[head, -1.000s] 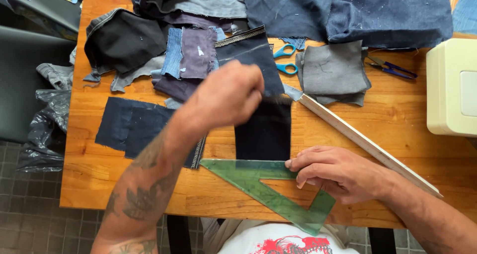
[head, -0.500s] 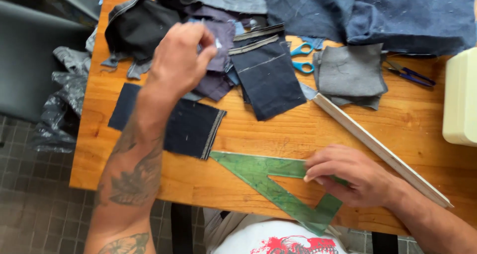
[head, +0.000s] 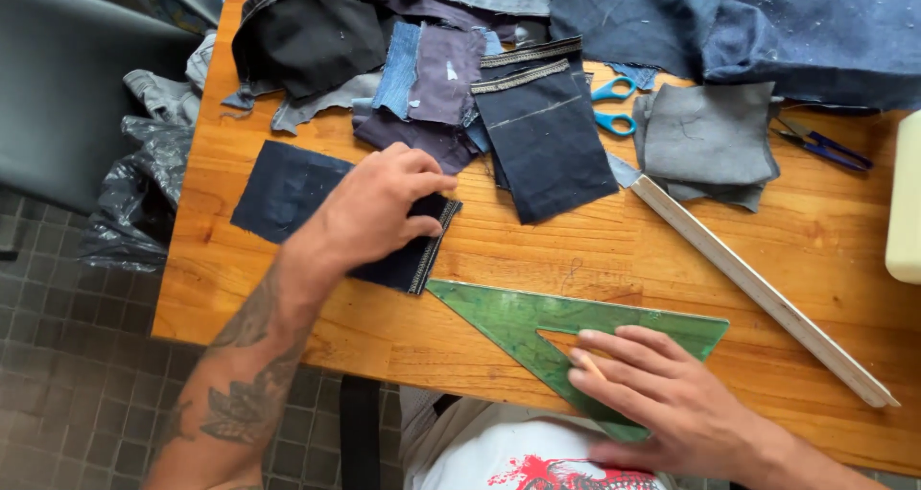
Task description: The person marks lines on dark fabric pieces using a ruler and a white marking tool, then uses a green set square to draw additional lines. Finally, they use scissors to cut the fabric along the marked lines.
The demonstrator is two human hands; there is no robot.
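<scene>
Wooden table (head: pixel 595 250) over dark tile floor (head: pixel 67 394). L hand (head: pixel 379 207), fingers loosely curled, presses dark denim patch (head: pixel 288 193) at 9 o'clock. R hand (head: pixel 662 389) flat, fingers spread, on green triangle ruler (head: pixel 508 317), 6 o'clock. Fabric scraps (head: pixel 441 68), blue scissors (head: pixel 614 106) at 12.

Blue-handled scissors (head: pixel 612 106), long straight ruler (head: pixel 758 289), folded grey cloth (head: pixel 708 135), black plastic bag (head: pixel 134 207).

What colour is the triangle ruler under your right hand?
Translucent green; the triangle ruler shows best in the head view, flat on the table under the right hand.
</scene>
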